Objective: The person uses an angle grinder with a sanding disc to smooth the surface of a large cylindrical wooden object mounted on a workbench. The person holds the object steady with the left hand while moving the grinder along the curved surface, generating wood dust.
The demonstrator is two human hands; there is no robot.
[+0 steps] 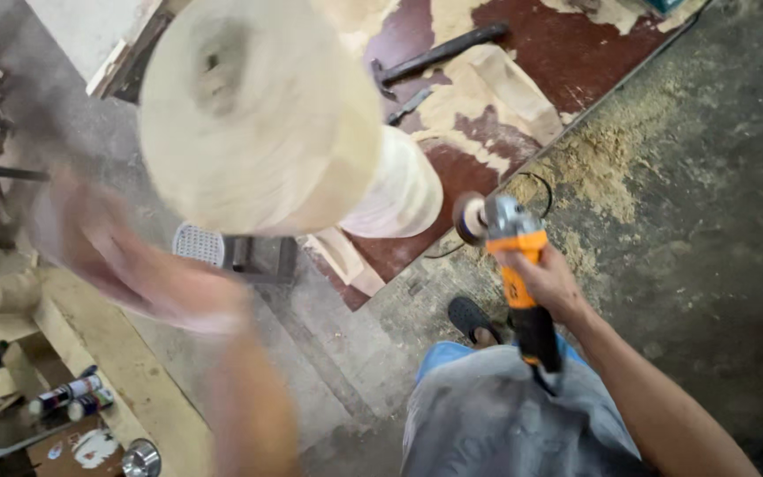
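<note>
At centre frame, close under the head camera, a big pale turned wooden column (262, 115) fills the view. Its round end faces up, with a small dark dimple at the middle. Surface is cream, smooth, faint lathe rings; the lower section (395, 190) steps out wider and looks slightly pinkish, ribbed. It stands over a dark red board (496, 132) dusted with sawdust.

Right hand (545, 283) is wrapped tight around the orange body of an angle grinder (514, 265), fingers closed on it. The grinder's disc (468, 218) points at the column's lower section, just beside it; touching or not, hard to say. Black rear handle runs back toward the person's lap, grey shorts below.

Left hand (156, 278) is heavily motion-blurred, left of the column base; fingers open or closed, cannot tell, and contact with the wood is unclear.

On the board: a black hammer (439, 55) and a small dark tool (410, 106). Sawdust pile (602, 168) on the grey concrete floor at right. Black sandal (472, 320) near the board's corner. Spray cans (71, 395) lie lower left on a plank, well apart from both hands.
</note>
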